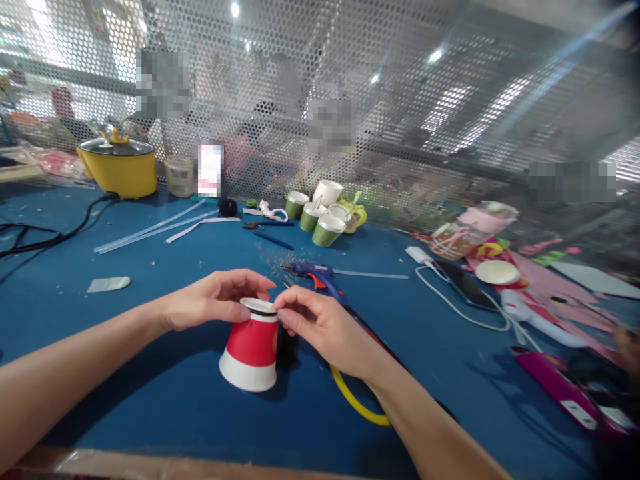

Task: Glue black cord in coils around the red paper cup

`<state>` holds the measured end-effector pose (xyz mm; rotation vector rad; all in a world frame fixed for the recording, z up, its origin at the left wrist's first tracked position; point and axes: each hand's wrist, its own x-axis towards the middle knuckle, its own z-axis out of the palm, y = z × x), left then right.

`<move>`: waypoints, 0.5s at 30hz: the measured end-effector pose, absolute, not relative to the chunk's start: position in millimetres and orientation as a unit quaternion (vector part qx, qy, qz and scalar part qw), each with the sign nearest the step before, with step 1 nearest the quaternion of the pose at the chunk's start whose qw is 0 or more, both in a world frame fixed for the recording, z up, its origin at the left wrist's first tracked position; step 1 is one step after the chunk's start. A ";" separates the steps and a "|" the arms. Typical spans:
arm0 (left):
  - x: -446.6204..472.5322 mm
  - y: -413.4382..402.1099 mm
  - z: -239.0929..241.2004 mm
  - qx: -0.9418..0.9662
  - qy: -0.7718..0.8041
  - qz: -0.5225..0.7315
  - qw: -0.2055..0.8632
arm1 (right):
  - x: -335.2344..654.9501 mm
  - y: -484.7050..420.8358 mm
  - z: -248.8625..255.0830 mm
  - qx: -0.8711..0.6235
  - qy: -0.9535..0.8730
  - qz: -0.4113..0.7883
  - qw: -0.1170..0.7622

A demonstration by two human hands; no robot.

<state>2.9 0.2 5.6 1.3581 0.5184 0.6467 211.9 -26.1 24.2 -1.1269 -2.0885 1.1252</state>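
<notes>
Paper cup (250,347), red and white, stands wide end down between the left hand (223,298), which grasps its top, and the right hand (313,323), pinching at its black band (260,312), seemingly fitting it, which calls for gentle, even pressure.

Left hand (213,301): curled, left of the pinch.
Right hand (320,327): pinching, thumb lowest.
Forearms (95,357): bare, spreading below.

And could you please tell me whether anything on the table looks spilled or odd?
Yes: crumbs lie scattered around the nozzle of the glue gun, like unswept debris; they are too small to identify. Also, the red-and-white cup stands wide end down, so it looks inverted, though perhaps deliberately.
</notes>
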 end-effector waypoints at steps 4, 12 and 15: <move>1.8 1.5 5.8 0.607 0.220 0.286 0.708 | 212.3 -25.7 24.0 -0.414 -0.769 0.418 0.253; 5.2 -2.5 16.0 0.687 0.263 0.257 0.627 | 209.9 -29.2 28.0 -0.419 -0.791 0.376 0.240; 8.9 -7.4 17.6 0.700 0.285 0.247 0.606 | 207.7 -32.5 32.8 -0.411 -0.808 0.342 0.247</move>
